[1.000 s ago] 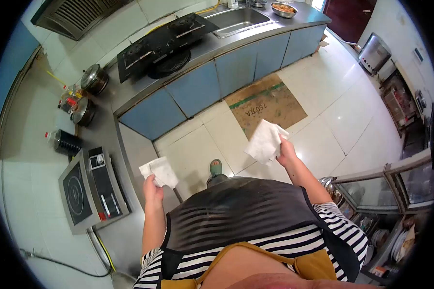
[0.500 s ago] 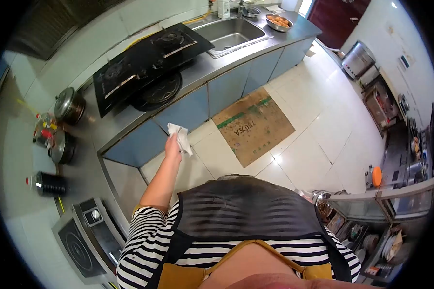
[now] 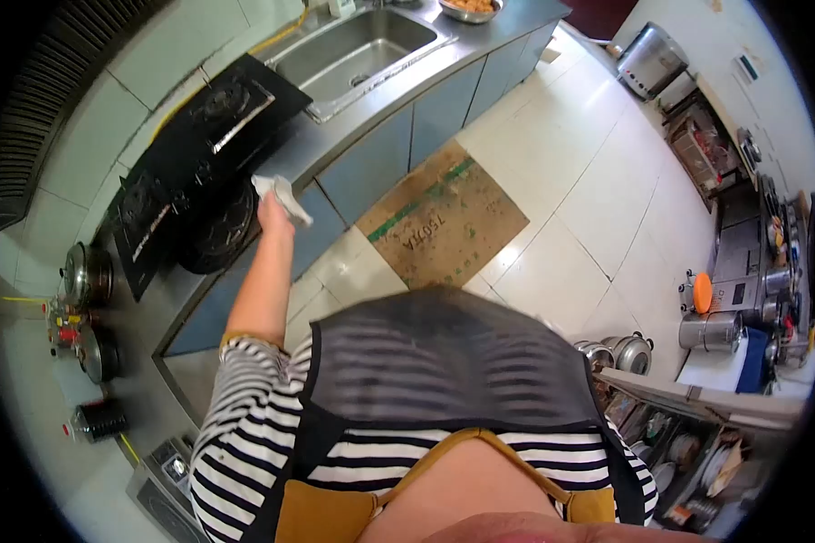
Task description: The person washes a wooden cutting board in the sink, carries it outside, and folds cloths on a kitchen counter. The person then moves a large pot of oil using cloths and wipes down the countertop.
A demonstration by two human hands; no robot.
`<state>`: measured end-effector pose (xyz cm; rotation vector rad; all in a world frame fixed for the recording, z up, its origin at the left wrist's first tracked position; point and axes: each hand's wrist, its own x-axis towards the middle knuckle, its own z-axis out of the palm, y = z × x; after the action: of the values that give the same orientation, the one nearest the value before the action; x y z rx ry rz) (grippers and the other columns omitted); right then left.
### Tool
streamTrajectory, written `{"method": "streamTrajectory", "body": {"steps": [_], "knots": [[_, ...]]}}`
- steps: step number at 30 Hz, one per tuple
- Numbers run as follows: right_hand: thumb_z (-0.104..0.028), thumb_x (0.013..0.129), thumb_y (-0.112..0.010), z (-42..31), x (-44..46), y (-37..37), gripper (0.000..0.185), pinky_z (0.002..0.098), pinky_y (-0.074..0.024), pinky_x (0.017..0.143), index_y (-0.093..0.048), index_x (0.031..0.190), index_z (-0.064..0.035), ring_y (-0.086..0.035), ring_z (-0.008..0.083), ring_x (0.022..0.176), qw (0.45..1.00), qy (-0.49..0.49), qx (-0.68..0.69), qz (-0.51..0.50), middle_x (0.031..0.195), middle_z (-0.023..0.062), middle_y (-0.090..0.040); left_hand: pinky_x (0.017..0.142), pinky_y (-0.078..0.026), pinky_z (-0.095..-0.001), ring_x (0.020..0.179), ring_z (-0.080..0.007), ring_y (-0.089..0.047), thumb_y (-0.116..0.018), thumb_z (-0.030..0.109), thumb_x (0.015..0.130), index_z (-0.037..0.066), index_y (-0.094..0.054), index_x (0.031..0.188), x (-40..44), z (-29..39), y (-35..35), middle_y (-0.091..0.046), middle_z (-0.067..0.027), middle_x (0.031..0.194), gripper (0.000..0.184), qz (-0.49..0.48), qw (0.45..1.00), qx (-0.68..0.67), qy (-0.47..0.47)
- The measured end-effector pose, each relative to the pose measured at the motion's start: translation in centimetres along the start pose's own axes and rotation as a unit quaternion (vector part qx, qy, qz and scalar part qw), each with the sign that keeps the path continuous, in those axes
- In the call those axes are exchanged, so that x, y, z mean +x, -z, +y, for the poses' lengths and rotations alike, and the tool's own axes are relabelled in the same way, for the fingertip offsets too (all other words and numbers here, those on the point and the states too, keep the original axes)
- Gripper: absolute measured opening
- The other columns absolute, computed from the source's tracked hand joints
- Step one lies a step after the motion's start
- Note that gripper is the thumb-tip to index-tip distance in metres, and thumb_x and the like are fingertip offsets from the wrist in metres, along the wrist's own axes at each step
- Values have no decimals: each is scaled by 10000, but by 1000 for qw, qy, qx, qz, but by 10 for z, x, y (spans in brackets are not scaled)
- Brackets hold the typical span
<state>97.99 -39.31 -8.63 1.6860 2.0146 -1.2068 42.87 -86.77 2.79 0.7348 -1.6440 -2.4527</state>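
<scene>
My left hand (image 3: 273, 220) is closed around a crumpled white cloth (image 3: 283, 196), part of which hangs out past the fingers. It is at the counter's front edge, close to a round black ridged disc (image 3: 219, 237). Behind the disc lies a black two-burner gas stove (image 3: 183, 156), which sits at an angle on the steel counter (image 3: 321, 145). My right hand does not show.
Right of the stove is a steel sink (image 3: 358, 56), then a bowl of orange-brown food (image 3: 471, 9). Pots (image 3: 89, 274) stand on the left counter. Flattened cardboard (image 3: 444, 217) lies on the tiled floor. A shelf rack (image 3: 688, 398) stands at right.
My left arm has reached further forward with the cloth, from above the floor to the counter edge beside the stove. The view has shifted closer to the counter.
</scene>
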Motion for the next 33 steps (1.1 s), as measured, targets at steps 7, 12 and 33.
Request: {"method": "streamTrajectory", "body": {"steps": [7, 12, 33], "knots": [[-291, 864, -445, -104, 61, 29, 362, 445, -425, 773, -550, 1056, -3, -578, 365, 872, 997, 24, 64, -41, 910, 212, -611, 856, -445, -406, 1046, -272, -529, -422, 218, 915, 15, -415, 1237, 48, 2, -73, -503, -129, 1188, 381, 43, 998, -35, -35], [-289, 868, -447, -164, 92, 49, 366, 438, -422, 779, -545, 1064, 5, -576, 354, 877, 994, 35, 86, -59, 918, 203, -611, 818, -447, -373, 996, -250, -552, -400, 227, 860, 8, -471, 1175, 54, -9, -136, -537, -120, 1123, 390, 95, 992, 77, -32], [-278, 885, -456, -395, 196, 124, 385, 406, -409, 804, -522, 1099, 34, -568, 306, 895, 973, -85, 212, -10, 951, 166, -612, 1067, -39, -488, 1333, -402, -44, -450, 405, 855, -23, -168, 1372, 85, -161, -396, -91, -287, 1419, 728, -90, 650, 714, -245]]}}
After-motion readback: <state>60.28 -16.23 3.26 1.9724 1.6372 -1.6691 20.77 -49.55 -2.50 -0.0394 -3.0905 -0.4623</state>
